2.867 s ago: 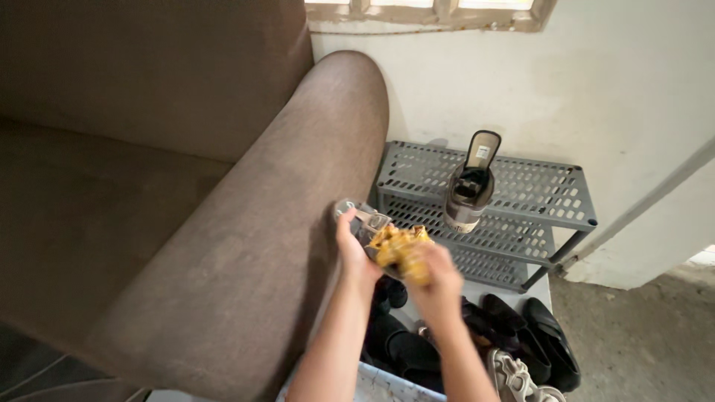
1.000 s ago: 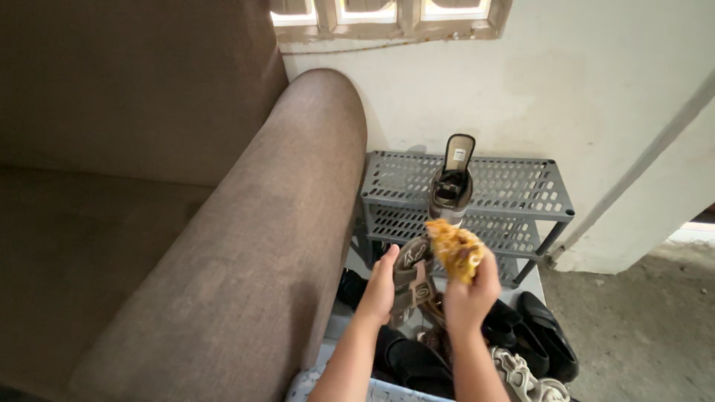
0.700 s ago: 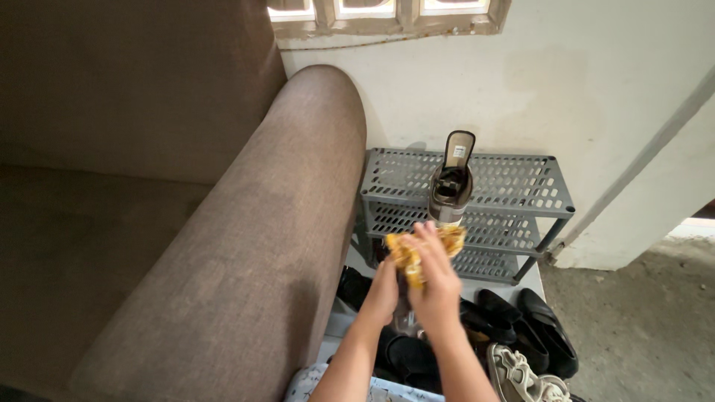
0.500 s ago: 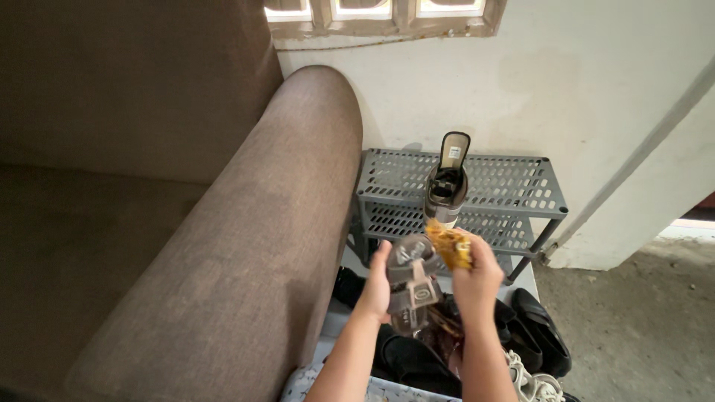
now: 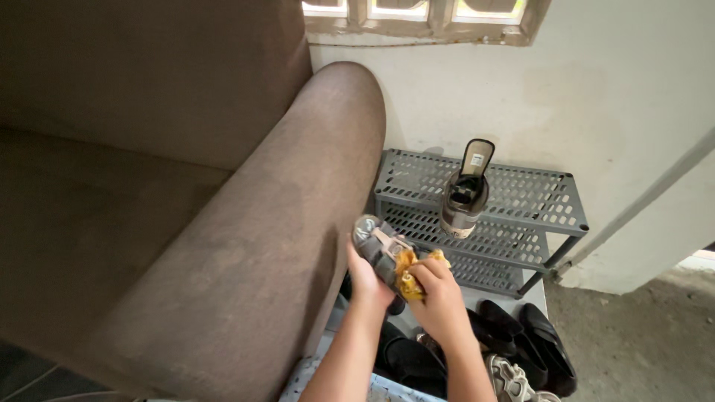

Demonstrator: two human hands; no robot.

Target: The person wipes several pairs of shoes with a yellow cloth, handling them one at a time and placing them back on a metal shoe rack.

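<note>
Currently the left hand [image 5: 366, 279] is gripping a grey shoe [image 5: 380, 249] from beneath; the right hand [image 5: 439, 298] is pinching a yellow cloth [image 5: 406, 269] against it; beyond the grip, a grey rack [image 5: 521, 201] is carrying a second shoe [image 5: 463, 195]; left, a brown sofa arm [image 5: 283, 223]; below, dark shoes [image 5: 521, 342] on the floor.

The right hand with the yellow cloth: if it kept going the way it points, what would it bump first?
Right hand already presses the yellow cloth on the grey shoe. Beyond it, probably the sofa arm; depth is unclear.
</note>
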